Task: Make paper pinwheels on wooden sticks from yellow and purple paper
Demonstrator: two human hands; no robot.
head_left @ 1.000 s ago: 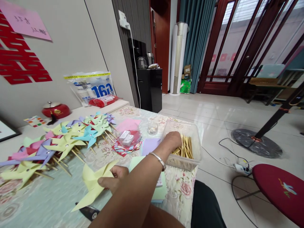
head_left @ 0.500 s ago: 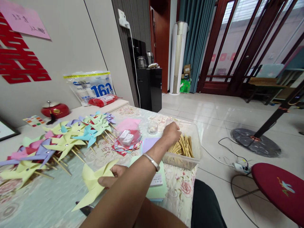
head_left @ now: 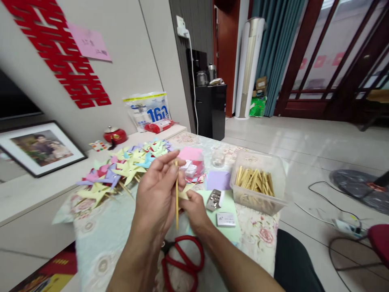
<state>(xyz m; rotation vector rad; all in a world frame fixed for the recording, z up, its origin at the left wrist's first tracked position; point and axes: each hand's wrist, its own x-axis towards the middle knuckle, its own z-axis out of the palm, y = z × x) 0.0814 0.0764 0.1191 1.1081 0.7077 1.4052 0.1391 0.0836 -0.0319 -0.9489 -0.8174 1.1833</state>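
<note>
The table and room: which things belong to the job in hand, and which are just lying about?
Likely the job's:
stick, in the left hand
yellow paper, in the right hand
box of sticks
pinwheels
scissors

Likely just lying about:
framed photo
red jar
power strip

"160" on a plastic bag (head_left: 141, 115), double-happiness characters (head_left: 57, 46) on the wall (head_left: 130, 52), unclear handwriting on pink paper (head_left: 91, 44)

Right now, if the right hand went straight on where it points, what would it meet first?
Probably the thin, straight yellow stick held by the left hand, though depth is unclear.
</note>
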